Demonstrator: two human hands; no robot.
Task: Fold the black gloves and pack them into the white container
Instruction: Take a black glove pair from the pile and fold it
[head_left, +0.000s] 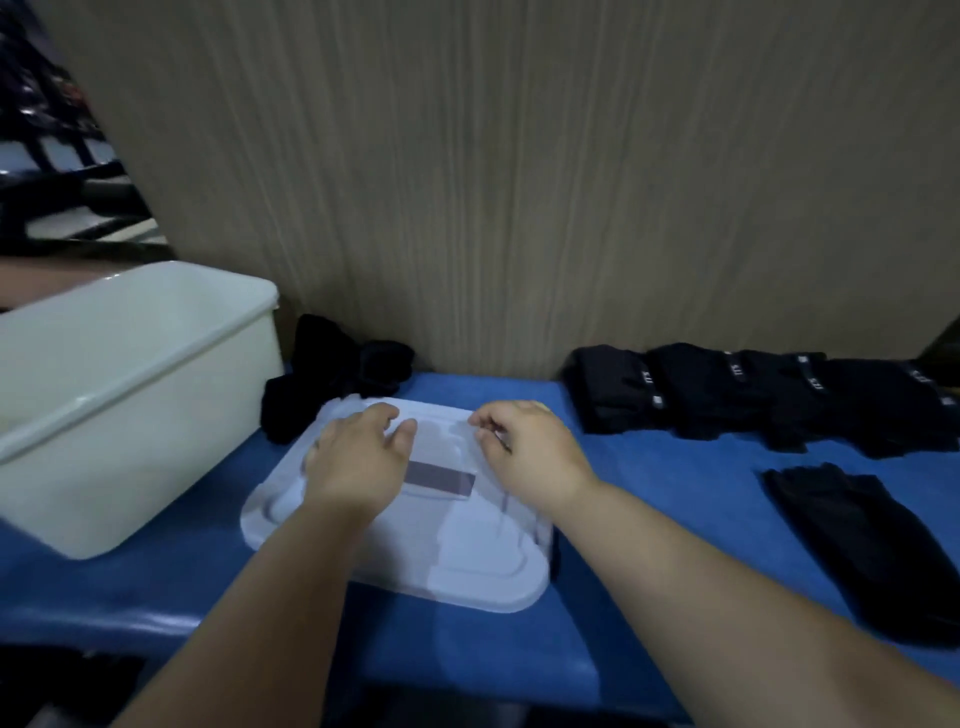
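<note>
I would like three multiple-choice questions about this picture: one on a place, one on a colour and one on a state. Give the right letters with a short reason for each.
1. Where does the white container stand, seen from the flat white lid?
A) to its left
B) to its right
C) on top of it

2. What colour is the table surface?
A) grey
B) blue
C) green

3. In what state is the white container?
A) closed by the lid
B) tipped on its side
C) upright and open on top

Answers:
1 A: the container stands at the left and the lid lies to its right.
2 B: the surface around the lid is blue.
3 C: its top is uncovered, since the lid lies flat on the table.
</note>
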